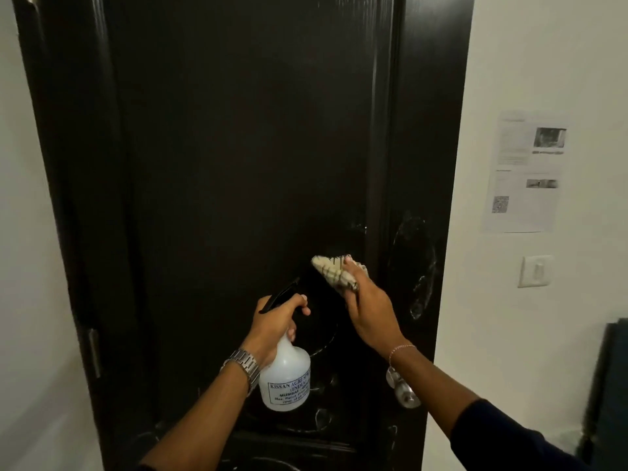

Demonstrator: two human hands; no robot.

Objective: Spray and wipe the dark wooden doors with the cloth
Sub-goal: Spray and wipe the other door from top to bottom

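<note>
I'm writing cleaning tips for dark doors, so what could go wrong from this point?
1. Wet streaks sit on the frame right of the cloth; if missed, they may dry as marks.
2. The right hand wipes just above the door knob, so the arm could knock it.
3. The spray bottle in the left hand points at the door close up, so drips could run.

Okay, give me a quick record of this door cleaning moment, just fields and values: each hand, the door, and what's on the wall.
left hand: grips the neck of a white spray bottle, finger at the black trigger
right hand: holds a checked cloth against the door
door: dark wood, wet streaks around the cloth and on the frame to its right
door handle: silver, below the right wrist
wall: printed sheet and white switch, right of the door
</note>
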